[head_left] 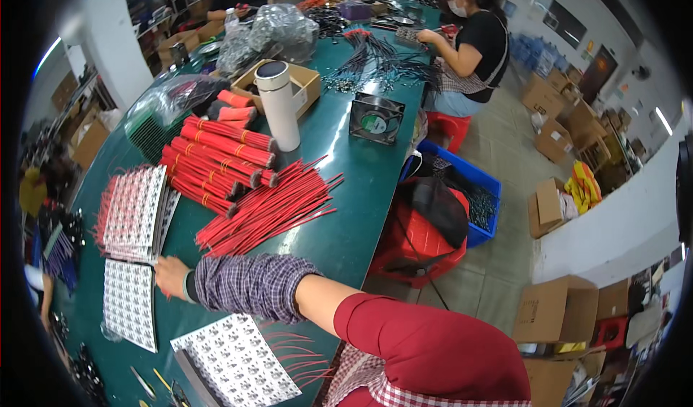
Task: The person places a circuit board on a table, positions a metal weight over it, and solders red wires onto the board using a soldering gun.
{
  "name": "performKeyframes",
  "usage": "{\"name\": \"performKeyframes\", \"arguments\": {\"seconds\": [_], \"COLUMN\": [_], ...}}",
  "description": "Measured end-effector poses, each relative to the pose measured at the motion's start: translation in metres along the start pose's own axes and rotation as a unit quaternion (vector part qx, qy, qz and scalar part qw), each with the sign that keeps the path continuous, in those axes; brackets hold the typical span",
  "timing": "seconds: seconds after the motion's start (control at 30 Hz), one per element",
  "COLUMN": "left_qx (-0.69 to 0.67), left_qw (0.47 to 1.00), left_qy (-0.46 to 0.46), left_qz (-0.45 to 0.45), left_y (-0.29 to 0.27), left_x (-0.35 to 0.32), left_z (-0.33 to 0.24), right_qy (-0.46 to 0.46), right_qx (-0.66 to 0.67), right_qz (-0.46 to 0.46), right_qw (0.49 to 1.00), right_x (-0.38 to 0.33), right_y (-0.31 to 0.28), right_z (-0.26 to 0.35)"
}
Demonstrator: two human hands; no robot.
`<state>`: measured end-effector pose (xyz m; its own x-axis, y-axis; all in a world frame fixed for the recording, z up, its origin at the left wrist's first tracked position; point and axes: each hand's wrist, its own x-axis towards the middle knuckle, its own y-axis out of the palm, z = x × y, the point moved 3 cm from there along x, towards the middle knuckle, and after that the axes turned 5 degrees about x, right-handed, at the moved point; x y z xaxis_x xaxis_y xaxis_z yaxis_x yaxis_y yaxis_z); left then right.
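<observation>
My right arm, in a red sleeve and plaid oversleeve, reaches across the green table. My right hand (172,277) is at the edge between two white boards with grids of dark marks. Its fingers are curled; what they hold is too small to make out, though a bit of red shows below them. The farther board stack (134,215) has red wires sticking out along its side. The nearer board (130,302) lies flat. Another white board (234,356), with red wires trailing from its right side, lies nearer me. My left hand is out of view.
Loose red wires (271,208) and tied red bundles (209,161) lie beyond my hand. A white bottle (278,111), a cardboard box (307,85) and a black fan (376,118) stand farther off. Pliers (143,382) lie near. Two people work at the far end.
</observation>
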<state>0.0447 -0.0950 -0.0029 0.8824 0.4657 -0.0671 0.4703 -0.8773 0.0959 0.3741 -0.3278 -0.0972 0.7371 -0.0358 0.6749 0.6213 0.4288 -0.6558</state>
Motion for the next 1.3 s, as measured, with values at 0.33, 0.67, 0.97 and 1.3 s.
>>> {"name": "performKeyframes", "arguments": {"seconds": [0.33, 0.67, 0.97, 1.3], "left_qx": [-0.006, 0.008, 0.036, 0.063], "left_qw": [0.998, 0.994, 0.980, 0.959], "left_qy": [0.019, 0.004, -0.029, -0.051], "left_qz": [0.054, 0.108, 0.193, 0.270], "left_y": [0.078, 0.150, 0.197, 0.241], "left_x": [0.023, 0.013, 0.003, -0.022], "left_z": [-0.005, -0.002, 0.002, 0.009], "right_qy": [-0.026, -0.005, -0.017, 0.040], "right_qx": [0.039, 0.099, 0.117, 0.132], "right_qz": [-0.054, -0.030, -0.013, 0.039], "right_qw": [0.997, 0.995, 0.993, 0.990], "right_x": [0.003, 0.004, 0.012, 0.019], "right_y": [0.014, 0.017, 0.034, 0.018], "right_z": [0.030, 0.030, 0.037, 0.029]}}
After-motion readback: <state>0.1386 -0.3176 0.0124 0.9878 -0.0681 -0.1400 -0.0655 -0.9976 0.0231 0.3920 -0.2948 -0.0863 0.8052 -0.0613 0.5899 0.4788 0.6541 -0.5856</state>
